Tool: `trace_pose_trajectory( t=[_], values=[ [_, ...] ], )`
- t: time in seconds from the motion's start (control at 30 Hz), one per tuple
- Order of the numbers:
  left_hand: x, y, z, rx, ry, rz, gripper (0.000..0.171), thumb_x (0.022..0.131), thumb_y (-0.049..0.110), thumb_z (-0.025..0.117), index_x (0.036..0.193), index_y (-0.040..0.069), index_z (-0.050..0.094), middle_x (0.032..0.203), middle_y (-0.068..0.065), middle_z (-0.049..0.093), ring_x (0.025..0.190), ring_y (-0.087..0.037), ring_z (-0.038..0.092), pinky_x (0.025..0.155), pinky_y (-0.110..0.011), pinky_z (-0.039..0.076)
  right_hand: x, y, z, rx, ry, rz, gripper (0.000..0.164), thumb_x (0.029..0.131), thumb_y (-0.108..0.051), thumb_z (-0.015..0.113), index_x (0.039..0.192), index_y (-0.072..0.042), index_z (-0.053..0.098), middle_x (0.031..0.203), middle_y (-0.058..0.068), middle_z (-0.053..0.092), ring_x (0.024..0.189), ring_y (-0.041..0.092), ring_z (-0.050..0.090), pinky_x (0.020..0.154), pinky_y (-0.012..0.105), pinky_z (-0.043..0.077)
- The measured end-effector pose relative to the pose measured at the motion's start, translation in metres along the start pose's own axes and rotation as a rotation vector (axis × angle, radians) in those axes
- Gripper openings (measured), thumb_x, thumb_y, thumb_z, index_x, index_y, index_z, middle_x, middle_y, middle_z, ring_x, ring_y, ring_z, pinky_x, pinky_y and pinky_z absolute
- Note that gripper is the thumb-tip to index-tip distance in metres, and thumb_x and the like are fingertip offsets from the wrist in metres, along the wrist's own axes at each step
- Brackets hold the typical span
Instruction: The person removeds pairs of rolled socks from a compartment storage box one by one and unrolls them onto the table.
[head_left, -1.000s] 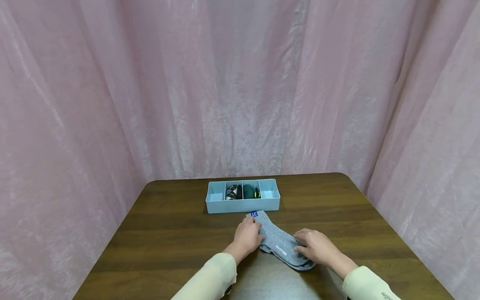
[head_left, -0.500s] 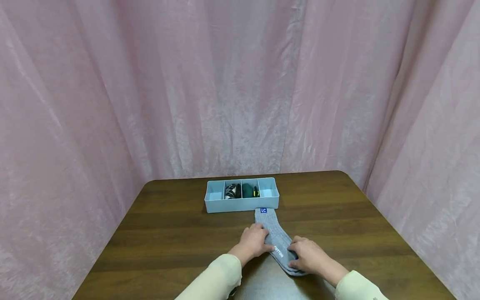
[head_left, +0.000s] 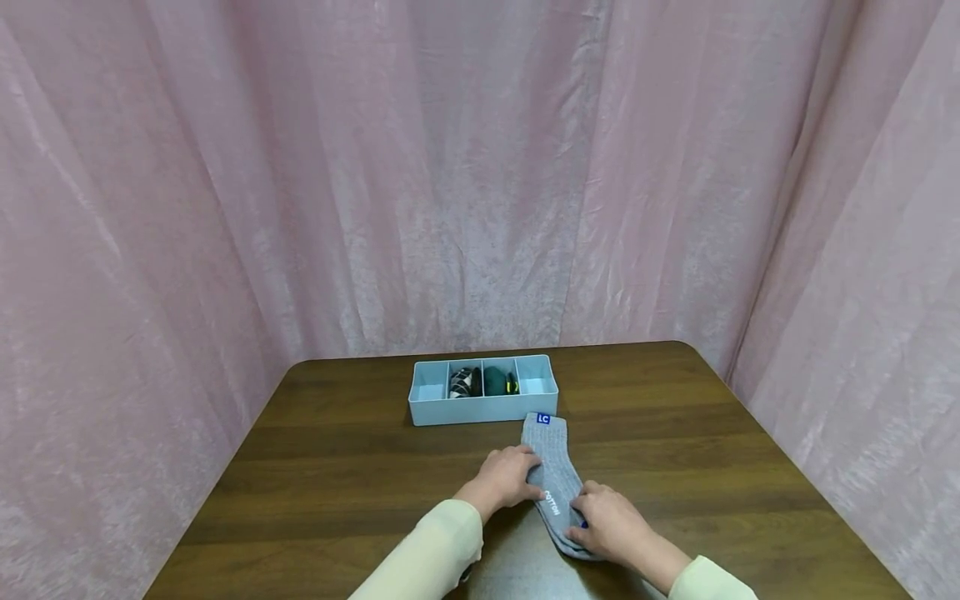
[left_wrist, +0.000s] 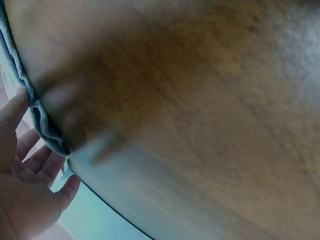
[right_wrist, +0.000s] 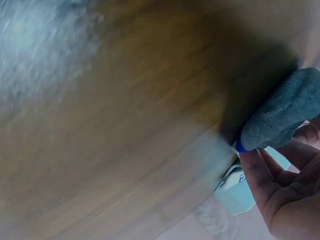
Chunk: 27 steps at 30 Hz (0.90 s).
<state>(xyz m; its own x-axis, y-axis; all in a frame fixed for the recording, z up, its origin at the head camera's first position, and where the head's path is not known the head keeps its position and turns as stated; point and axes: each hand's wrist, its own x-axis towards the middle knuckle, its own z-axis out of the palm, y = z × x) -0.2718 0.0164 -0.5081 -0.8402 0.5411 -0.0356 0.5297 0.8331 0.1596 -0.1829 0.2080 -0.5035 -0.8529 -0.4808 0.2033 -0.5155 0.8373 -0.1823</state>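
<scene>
A pair of grey ribbed socks (head_left: pixel 549 450) lies on the table, one stacked on the other, with a blue "LC" label at the cuff and white "COTTON" lettering on the sole. Along their left edge rests my left hand (head_left: pixel 504 478), its thumb and fingertips touching the fabric; in the left wrist view its fingers (left_wrist: pixel 50 162) are spread. At the toe end my right hand (head_left: pixel 611 523) grips the socks between thumb and fingers, a bit of blue showing beside them. The right wrist view shows the grey toe part (right_wrist: pixel 285 112) at those fingers, which partly hide it.
A light blue divided box (head_left: pixel 483 409) stands just beyond the cuff. Its two middle compartments hold a black-and-white patterned bundle (head_left: pixel 462 383) and a dark green bundle (head_left: pixel 495 381); its end compartments show bare floors. Pink curtains (head_left: pixel 480 175) hang behind the wooden table (head_left: pixel 337 483).
The socks have turned to point more straight away from me, the cuff swinging right and the toe end coming nearer. Both hands have shifted with them, the right one leftward and closer.
</scene>
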Motion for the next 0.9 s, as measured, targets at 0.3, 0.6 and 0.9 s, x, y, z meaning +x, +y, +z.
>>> trace_pose_trajectory(
  t=[0.3,0.6,0.9],
  values=[
    [-0.003,-0.001,0.0,-0.071,0.032,0.067,0.046,0.089,0.03,0.074,0.132,0.015,0.064,0.141,-0.005,0.056,0.131,-0.018,0.05,0.106,-0.044,0.039,0.001,-0.006,-0.002,0.131,0.011,-0.012,0.035,0.081,-0.032,0.079,0.093,0.0,0.074,0.086,0.006,0.064,0.073,0.026,0.064,0.063,0.039,0.052],
    [-0.013,-0.029,-0.003,-0.251,0.19,-0.007,0.041,0.092,0.027,0.071,0.128,0.007,0.066,0.132,-0.008,0.062,0.124,-0.024,0.056,0.105,-0.045,0.042,0.017,0.008,-0.014,0.255,0.157,0.314,0.025,0.083,-0.018,0.079,0.101,-0.002,0.075,0.092,0.009,0.072,0.082,0.026,0.069,0.072,0.044,0.054],
    [-0.023,-0.04,-0.005,-0.337,0.177,-0.059,0.04,0.092,0.028,0.072,0.126,0.007,0.067,0.127,-0.007,0.064,0.119,-0.025,0.058,0.103,-0.047,0.042,0.031,0.026,-0.018,0.353,0.166,0.464,0.027,0.087,-0.017,0.074,0.104,0.004,0.074,0.099,0.015,0.073,0.095,0.035,0.067,0.082,0.051,0.053]
  ],
)
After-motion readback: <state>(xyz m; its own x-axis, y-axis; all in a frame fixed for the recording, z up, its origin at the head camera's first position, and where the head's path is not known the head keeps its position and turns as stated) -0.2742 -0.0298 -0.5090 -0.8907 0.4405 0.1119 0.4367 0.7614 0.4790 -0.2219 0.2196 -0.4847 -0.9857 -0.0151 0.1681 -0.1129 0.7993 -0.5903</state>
